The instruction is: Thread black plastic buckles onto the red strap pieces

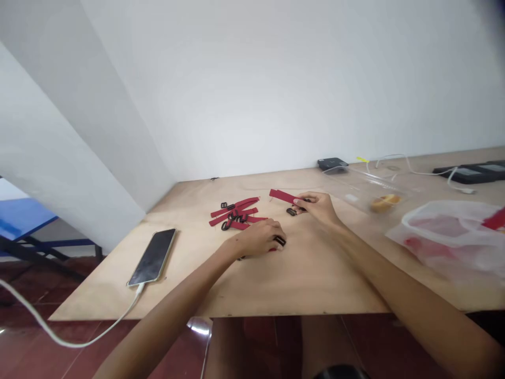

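My right hand (313, 206) is closed on a red strap (282, 196), which sticks out to the left from between thumb and fingers. Just below those fingers lies a black buckle (291, 211). My left hand (262, 238) is closed at the near side of the strap pile, with a black buckle (279, 240) at its fingertips and a bit of red showing beneath. Several red straps with black buckles (232, 213) lie in a loose pile on the wooden table (189, 295), left of and behind my left hand.
A phone (153, 257) with a white cable (79, 345) lies at the left. Toward the right are a clear plastic bag (351, 187), a white bag (445, 237) with red items, a black box (332, 162), a cable and dark devices (469, 172). A wall (252, 105) stands behind the table.
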A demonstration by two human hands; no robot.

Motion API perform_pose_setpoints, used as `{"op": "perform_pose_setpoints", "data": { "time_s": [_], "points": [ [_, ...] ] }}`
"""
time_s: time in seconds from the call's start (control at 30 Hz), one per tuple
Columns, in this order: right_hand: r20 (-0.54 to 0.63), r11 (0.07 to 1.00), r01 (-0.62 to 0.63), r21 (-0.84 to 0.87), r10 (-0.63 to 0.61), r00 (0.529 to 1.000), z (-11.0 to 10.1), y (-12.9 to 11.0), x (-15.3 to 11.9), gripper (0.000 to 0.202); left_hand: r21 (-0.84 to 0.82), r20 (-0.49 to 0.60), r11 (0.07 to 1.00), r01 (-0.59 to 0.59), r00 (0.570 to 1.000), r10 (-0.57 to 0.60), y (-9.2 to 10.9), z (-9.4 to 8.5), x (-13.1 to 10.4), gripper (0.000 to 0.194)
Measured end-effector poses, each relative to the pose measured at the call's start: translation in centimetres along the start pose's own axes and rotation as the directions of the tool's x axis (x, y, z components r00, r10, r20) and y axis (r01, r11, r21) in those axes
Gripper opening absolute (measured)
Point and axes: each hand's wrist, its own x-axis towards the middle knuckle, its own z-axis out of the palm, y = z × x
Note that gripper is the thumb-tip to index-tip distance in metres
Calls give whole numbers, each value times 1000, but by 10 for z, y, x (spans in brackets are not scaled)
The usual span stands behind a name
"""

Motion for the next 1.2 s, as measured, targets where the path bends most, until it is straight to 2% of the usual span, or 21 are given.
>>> {"op": "perform_pose_setpoints", "data": {
  "time_s": [0.07, 0.2, 0.37, 0.53, 0.6, 0.7, 0.83, 0.97, 1.07, 1.2],
  "points": [
    [26, 1000, 12, 10, -12, 1000, 2, 1, -1, 33, 1, 25, 1000, -11, 1000, 11, -1, 0, 6, 18],
    [59, 1000, 1, 28, -2, 998, 6, 3, -2, 35, 31, -4, 999, 38, 999, -38, -1, -3, 12, 29],
    [47, 999, -27, 40, 25, 999, 7, 0, -1, 32, 81, -62, 986, 149, 988, -144, 7, -7, 9, 27],
    [26, 1000, -15, 27, 14, 1000, 8, 1, -1, 27, 52, 101, 994, 95, 990, -100, 7, -14, 6, 19],
    [34, 1000, -2, 25, 1, 999, 8, 2, -1, 27, 63, 130, 995, 79, 988, -86, 5, -14, 8, 17],
    [48, 999, 5, 39, -7, 999, 7, 5, 0, 28, 128, 105, 987, 98, 988, -111, 4, -9, 12, 17],
    [55, 999, 12, 42, -14, 998, 6, 7, 1, 31, 206, 26, 964, 166, 984, -175, 6, -5, 12, 28],
    [54, 999, -5, 50, 2, 999, 6, 6, 1, 33, 114, 87, 985, 130, 986, -140, 5, -8, 12, 21],
    [58, 999, -23, 46, 20, 998, 7, 5, 0, 34, 61, 116, 987, 150, 981, -156, 4, -10, 13, 16],
    [52, 997, -54, 49, 52, 997, 7, 0, -2, 34, -8, 78, 982, 189, 979, -188, 4, -13, 9, 21]
  ]
}}
